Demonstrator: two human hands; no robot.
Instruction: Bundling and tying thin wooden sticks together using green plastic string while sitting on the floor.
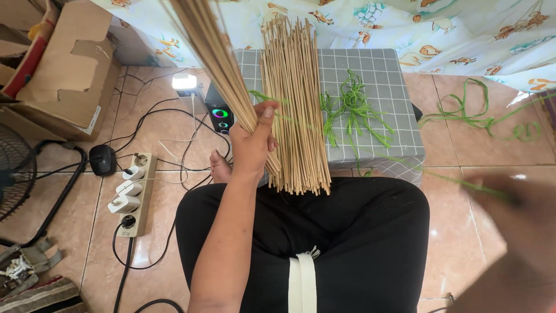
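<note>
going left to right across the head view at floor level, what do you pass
fan → power strip → left hand gripping a stick bundle → flat stick bundle → green strands on the checked cushion → blurred right hand

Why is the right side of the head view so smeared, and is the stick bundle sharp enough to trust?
Head view: the right hand is motion-blurred, with a green string streaking toward it; the left hand and its stick bundle are sharp; glare marks the floor tiles.

Tan sticks [292, 104], green strips [353, 107], grey checked cushion [382, 69], blk trousers [359, 243]
</note>
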